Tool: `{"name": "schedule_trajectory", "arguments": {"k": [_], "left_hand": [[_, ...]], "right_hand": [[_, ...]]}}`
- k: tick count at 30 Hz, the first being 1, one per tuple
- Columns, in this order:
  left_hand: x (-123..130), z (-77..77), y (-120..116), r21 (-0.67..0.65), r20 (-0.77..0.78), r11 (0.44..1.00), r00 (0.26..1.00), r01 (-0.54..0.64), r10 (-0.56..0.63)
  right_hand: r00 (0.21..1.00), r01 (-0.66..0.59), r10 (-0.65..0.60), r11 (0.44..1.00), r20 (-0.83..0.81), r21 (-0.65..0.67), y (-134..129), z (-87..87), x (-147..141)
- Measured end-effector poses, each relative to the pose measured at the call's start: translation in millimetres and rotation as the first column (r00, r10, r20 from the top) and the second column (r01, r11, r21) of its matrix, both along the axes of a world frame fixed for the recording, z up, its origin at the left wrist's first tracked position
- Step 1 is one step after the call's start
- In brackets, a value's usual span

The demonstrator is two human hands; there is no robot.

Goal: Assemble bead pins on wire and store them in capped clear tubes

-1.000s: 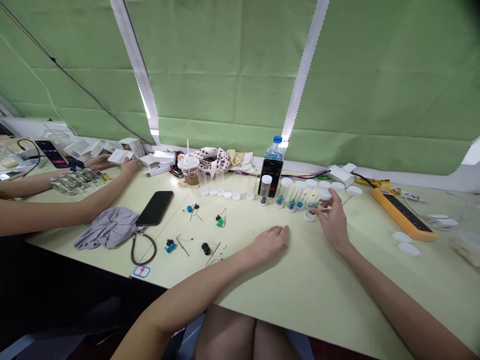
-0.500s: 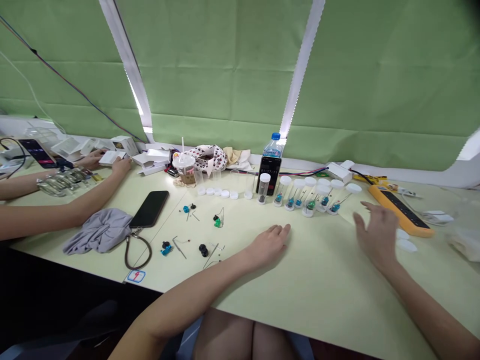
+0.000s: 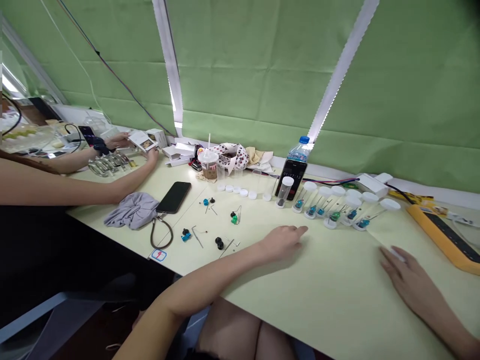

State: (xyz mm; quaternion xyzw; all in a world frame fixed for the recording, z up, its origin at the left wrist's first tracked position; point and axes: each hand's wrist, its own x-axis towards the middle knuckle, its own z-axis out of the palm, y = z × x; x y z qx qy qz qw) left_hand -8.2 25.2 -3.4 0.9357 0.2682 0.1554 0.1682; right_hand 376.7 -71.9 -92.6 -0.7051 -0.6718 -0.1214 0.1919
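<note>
My left hand (image 3: 283,242) rests low over the middle of the table, index finger stretched out and the others loosely curled; I see nothing in it. Farther right, my right hand (image 3: 410,280) has its fingers closed around a white cap (image 3: 398,254), mostly covered by the hand. Beyond both hands stands a row of clear tubes with white caps, such as this tube (image 3: 334,215), holding blue or green parts and thin metal rods. One capped tube (image 3: 285,192) contains a dark piece. Left of my left hand lie black wheel-like parts (image 3: 219,243) with bent metal rods.
Small blue parts (image 3: 186,237) and a green part (image 3: 234,219) lie leftward. A phone (image 3: 174,197), grey cloth (image 3: 133,211) and drink cup (image 3: 208,166) stand or lie beyond. An orange power strip (image 3: 442,237) borders the right. Another person's hand (image 3: 152,157) holds a white box.
The view has swung left, so the table things appear farther right. My right hand has drawn nearer and closed on a white cap. My left index finger now points out.
</note>
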Motion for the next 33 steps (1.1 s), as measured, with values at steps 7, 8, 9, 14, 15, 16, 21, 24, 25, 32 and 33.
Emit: {"name": "schedule_trajectory", "arguments": {"k": [7,8,9,14,15,16,21,24,25,32,33], "left_hand": [[-32,36.8,42,0.062,0.36,0.938,0.884,-0.342,0.298],[-37,40.8,48,0.093,0.385,0.917,0.863,-0.387,0.326],[-41,44.3,54,0.131,0.398,0.893,0.848,-0.431,0.351],[-45,59.5,90,0.398,0.335,0.741,0.838,-0.541,0.431],[-43,62.2,98,0.439,0.31,0.716,0.839,-0.543,0.447],[-40,64.5,106,0.47,0.283,0.702,0.844,-0.536,0.455],[-25,66.3,141,0.441,0.14,0.756,0.869,-0.484,0.474],[-21,62.0,151,0.367,0.127,0.787,0.864,-0.497,0.487],[-21,61.5,151,0.358,0.144,0.789,0.864,-0.5,0.482],[-40,86.4,103,0.432,0.381,0.749,0.854,-0.502,0.353],[-45,89.6,91,0.417,0.397,0.767,0.857,-0.488,0.329]], "right_hand": [[0.956,-0.291,0.278,0.94,-0.094,-0.18,19,14.2,-103],[0.949,-0.31,0.295,0.936,-0.107,-0.165,25,15.9,-111],[0.939,-0.338,0.321,0.926,-0.119,-0.167,32,17.2,-117],[0.88,-0.465,0.443,0.877,-0.169,-0.124,65,19.7,-146],[0.88,-0.464,0.443,0.879,-0.172,-0.111,69,20.4,-151],[0.88,-0.464,0.443,0.879,-0.172,-0.106,72,21.6,-157],[0.919,-0.379,0.367,0.923,-0.142,-0.07,68,33.0,-173],[0.942,-0.324,0.321,0.946,-0.093,-0.017,61,40.8,-176],[0.949,-0.308,0.308,0.951,-0.07,0.0,60,42.8,-176],[0.977,-0.213,0.211,0.968,0.033,0.132,57,47.4,-177],[0.976,-0.22,0.217,0.964,0.033,0.152,57,47.5,-177]]}}
